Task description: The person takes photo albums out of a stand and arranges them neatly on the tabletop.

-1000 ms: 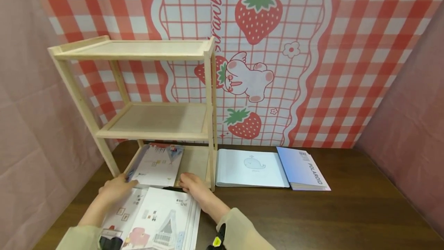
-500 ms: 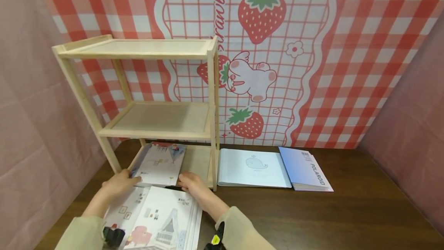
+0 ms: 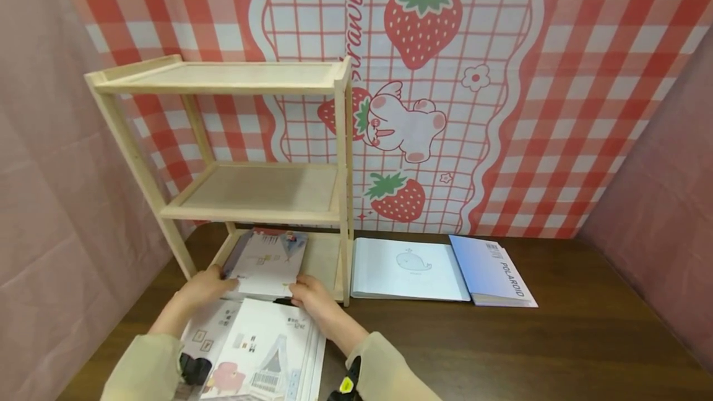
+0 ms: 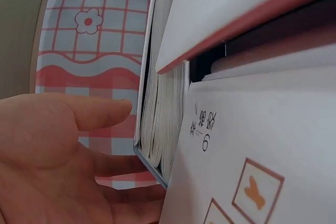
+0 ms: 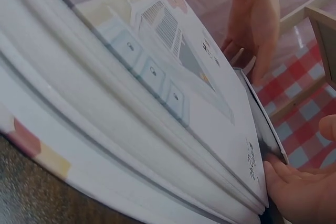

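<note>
A photo album with a printed white cover lies flat on the bottom shelf of the wooden rack, its front edge between my two hands. My left hand is at its left front corner. In the left wrist view the thumb and fingers of this hand reach out straight beside the page block. My right hand touches the right front corner with relaxed fingers; the right wrist view shows its thumb held apart. More printed albums lie on the table below my hands, overlapping one another.
The wooden rack has three tiers; its upright stands just right of my right hand. Beyond it on the table lie a whale-print album and a blue POLAROID album. A strawberry-patterned cloth hangs behind.
The album on the bottom shelf has slid to the right, and my left hand has moved right with it. My right hand stays near the album's right corner. The view has shifted slightly.
</note>
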`<act>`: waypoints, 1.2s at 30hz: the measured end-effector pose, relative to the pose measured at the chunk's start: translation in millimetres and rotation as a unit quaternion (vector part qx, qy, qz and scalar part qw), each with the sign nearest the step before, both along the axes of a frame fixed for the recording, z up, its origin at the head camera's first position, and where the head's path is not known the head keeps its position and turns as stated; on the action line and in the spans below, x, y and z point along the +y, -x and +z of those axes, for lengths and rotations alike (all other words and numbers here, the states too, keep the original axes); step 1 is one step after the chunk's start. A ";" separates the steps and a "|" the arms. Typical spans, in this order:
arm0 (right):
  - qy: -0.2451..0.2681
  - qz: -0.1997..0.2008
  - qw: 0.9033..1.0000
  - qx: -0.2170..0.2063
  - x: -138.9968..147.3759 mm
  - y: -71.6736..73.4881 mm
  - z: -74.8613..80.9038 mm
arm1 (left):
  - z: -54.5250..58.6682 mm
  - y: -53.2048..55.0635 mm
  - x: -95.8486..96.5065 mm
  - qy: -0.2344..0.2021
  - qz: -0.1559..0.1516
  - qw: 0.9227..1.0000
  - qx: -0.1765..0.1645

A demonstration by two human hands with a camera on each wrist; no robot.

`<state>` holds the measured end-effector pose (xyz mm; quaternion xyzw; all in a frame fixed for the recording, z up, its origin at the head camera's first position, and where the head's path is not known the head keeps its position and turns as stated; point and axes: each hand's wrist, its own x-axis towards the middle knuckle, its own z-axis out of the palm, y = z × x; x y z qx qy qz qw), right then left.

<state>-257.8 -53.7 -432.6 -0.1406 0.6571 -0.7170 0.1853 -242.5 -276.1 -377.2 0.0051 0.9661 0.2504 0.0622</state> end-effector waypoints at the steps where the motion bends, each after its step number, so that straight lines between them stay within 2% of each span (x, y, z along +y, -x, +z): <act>1: 0.002 -0.003 1.000 0.001 0.0 -0.3 0.4 | -0.3 0.2 0.2 -0.008 0.004 1.000 -0.002; 6: 0.021 -0.007 1.000 0.001 0.5 -1.9 2.7 | -1.5 1.8 0.0 -0.059 0.025 0.998 0.014; 11: 0.056 0.007 0.998 0.004 2.8 -1.2 7.0 | -1.8 4.1 -1.3 -0.075 0.028 0.996 0.046; 15: 0.076 0.012 0.997 0.008 5.9 1.6 11.5 | 0.4 3.7 -1.8 -0.146 0.041 0.988 0.030; 17: 0.076 0.006 0.997 0.004 8.1 3.2 12.4 | 1.3 3.3 -1.9 -0.188 0.049 0.981 0.006; 19: 0.067 -0.005 0.998 0.001 10.5 4.6 12.4 | 1.5 3.7 -1.5 -0.234 0.058 0.970 -0.016; 25: 0.057 -0.048 0.997 0.003 14.3 6.2 10.5 | 1.0 5.7 1.1 -0.314 0.089 0.944 -0.055; 27: 0.062 -0.059 0.996 0.000 14.6 5.0 9.9 | 1.2 5.4 2.1 -0.322 0.099 0.940 -0.062; 31: 0.089 -0.075 0.993 -0.022 14.6 2.5 10.2 | 1.9 3.5 5.1 -0.364 0.101 0.924 -0.067; 34: 0.110 -0.083 0.990 -0.042 14.8 0.2 10.4 | 1.9 -1.1 7.6 -0.405 0.096 0.907 -0.063; 36: 0.123 -0.084 0.987 -0.053 15.4 -1.3 10.9 | 2.4 -5.0 9.9 -0.429 0.104 0.895 -0.060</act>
